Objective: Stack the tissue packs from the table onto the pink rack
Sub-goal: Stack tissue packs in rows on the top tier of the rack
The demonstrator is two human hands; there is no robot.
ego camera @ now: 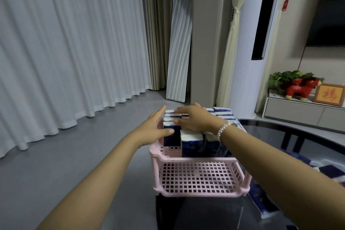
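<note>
A pink perforated rack [197,158] with two tiers stands on the dark glass table [280,136]. Its top tier holds several blue-and-white tissue packs [192,143] standing upright in rows. My left hand [155,127] presses flat against the left side of the leftmost packs, thumb on the front of one. My right hand [194,118], with a bead bracelet at the wrist, lies flat on top of the packs, fingers straight. The lower tier [197,179] is bare. More tissue packs [328,172] lie on the table at the right, partly behind my right forearm.
A loose tissue pack [261,201] lies on the table by the rack's right foot. Behind are white curtains [65,43], a leaning mirror [179,48], a tall air conditioner [248,43], and a low cabinet [298,110] with a plant and red figurine.
</note>
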